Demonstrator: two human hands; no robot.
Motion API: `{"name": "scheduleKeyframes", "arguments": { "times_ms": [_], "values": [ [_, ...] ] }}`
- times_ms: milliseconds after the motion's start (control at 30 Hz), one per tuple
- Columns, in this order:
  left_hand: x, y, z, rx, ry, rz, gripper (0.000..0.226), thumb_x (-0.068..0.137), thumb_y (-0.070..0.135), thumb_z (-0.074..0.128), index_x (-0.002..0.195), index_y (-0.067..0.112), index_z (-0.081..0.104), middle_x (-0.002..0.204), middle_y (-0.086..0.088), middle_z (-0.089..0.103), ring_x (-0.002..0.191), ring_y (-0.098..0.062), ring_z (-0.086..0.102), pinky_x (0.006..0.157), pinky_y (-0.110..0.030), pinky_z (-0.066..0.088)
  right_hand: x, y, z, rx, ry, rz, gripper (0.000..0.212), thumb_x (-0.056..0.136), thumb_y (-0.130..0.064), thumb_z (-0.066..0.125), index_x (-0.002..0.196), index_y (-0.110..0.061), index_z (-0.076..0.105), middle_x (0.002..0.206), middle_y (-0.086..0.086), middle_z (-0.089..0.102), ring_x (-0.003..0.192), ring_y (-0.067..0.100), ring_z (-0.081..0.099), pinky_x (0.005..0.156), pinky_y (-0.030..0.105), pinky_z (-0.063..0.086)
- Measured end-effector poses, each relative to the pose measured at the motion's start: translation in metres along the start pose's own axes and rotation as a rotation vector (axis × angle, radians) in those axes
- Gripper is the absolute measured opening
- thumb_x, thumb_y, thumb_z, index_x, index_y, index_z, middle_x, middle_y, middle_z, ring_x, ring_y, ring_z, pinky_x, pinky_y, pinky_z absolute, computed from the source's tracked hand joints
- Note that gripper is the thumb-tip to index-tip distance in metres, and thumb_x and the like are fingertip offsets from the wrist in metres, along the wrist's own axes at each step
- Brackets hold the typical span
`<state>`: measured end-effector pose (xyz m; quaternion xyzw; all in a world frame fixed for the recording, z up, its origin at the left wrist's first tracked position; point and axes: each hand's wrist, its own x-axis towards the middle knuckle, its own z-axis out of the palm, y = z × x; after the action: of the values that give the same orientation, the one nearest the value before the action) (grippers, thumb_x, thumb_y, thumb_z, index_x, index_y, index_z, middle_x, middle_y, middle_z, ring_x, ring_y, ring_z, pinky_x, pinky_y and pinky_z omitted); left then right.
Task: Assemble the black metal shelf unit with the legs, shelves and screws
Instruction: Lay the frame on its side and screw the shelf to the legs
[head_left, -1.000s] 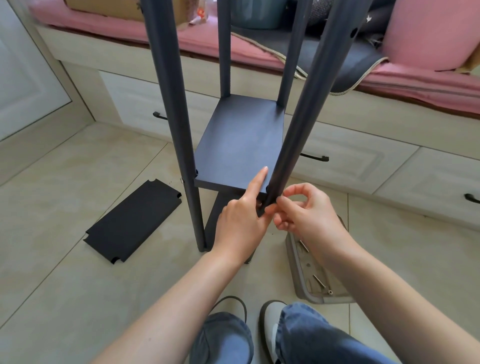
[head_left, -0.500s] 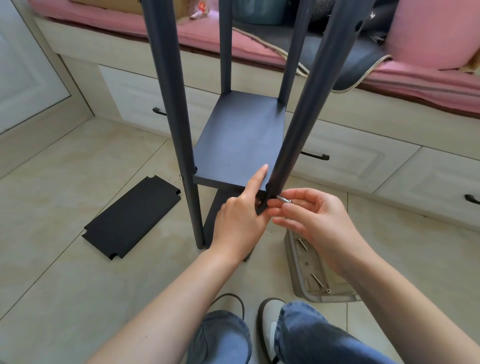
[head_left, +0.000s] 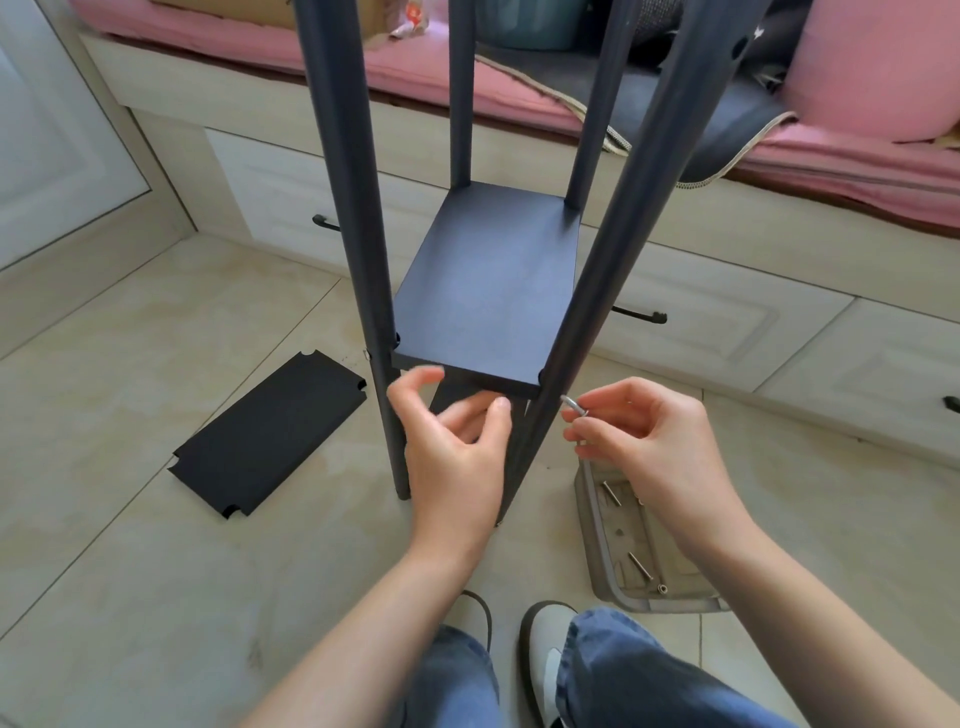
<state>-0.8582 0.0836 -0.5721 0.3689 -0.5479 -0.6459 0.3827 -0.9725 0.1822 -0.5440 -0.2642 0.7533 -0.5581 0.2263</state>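
Observation:
The black shelf unit stands on the tiled floor, its tall legs (head_left: 343, 171) rising past the top of the view. One shelf (head_left: 488, 291) sits between the legs, with another partly hidden below it. My left hand (head_left: 457, 447) hovers just below the shelf's front edge, fingers loosely curled, holding nothing. My right hand (head_left: 649, 441) pinches a small silver hex key (head_left: 574, 408) right beside the front right leg (head_left: 597, 291), near the shelf corner.
A loose black shelf panel (head_left: 270, 431) lies flat on the floor at left. A grey tray (head_left: 602, 551) with several screws sits by my right foot. A bench with drawers (head_left: 727, 322) and pink cushions (head_left: 878, 67) runs behind the unit.
My left hand has let go of the shelf's front right corner and drawn back to the left. My right hand has pulled away slightly from the leg with the hex key.

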Motion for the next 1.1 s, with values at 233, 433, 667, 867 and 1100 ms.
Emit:
{"name": "scheduleKeyframes", "arguments": {
  "times_ms": [233,433,667,867,1100],
  "values": [
    [0.016,0.004,0.013,-0.399,-0.025,-0.362,0.027,0.095,0.02,0.069,0.117,0.009,0.057,0.106,-0.011,0.077,0.094,-0.018,0.076,0.066,-0.015,0.056,0.0,0.002,0.003,-0.014,0.012,-0.034,0.012,0.083,-0.003,0.075,0.086,-0.013,0.071,0.08,0.002,0.076,0.075,0.016,0.074,0.071,0.031,0.06],
    [0.023,-0.004,0.025,-0.444,-0.105,-0.334,0.027,0.093,0.007,0.067,0.119,-0.001,0.065,0.111,-0.014,0.075,0.106,-0.026,0.072,0.091,-0.028,0.058,0.002,0.002,0.005,-0.022,0.025,-0.075,0.01,0.083,-0.005,0.076,0.085,-0.014,0.071,0.077,0.002,0.075,0.072,0.015,0.074,0.069,0.028,0.059],
    [0.025,-0.008,0.024,-0.454,-0.106,-0.262,0.026,0.092,0.005,0.068,0.117,0.005,0.064,0.105,-0.006,0.076,0.103,-0.023,0.073,0.086,-0.026,0.058,0.002,0.007,0.007,-0.053,0.041,-0.097,0.013,0.081,-0.003,0.078,0.085,-0.013,0.07,0.078,0.002,0.075,0.073,0.014,0.074,0.072,0.029,0.06],
    [0.026,-0.014,0.023,-0.378,-0.122,-0.213,0.023,0.092,0.012,0.07,0.114,0.015,0.066,0.104,0.0,0.077,0.105,-0.019,0.072,0.096,-0.033,0.054,0.002,0.008,0.009,-0.039,0.051,-0.09,0.006,0.084,-0.01,0.076,0.088,-0.012,0.072,0.078,0.001,0.075,0.073,0.014,0.073,0.071,0.029,0.06],
    [0.027,-0.019,0.022,-0.324,-0.125,-0.184,0.026,0.092,0.017,0.07,0.117,0.016,0.065,0.112,-0.003,0.076,0.111,-0.022,0.07,0.107,-0.044,0.049,0.004,0.007,0.012,-0.081,0.063,-0.093,0.006,0.085,-0.012,0.075,0.087,-0.013,0.07,0.076,-0.001,0.074,0.072,0.011,0.072,0.072,0.03,0.059]
  ]
}}
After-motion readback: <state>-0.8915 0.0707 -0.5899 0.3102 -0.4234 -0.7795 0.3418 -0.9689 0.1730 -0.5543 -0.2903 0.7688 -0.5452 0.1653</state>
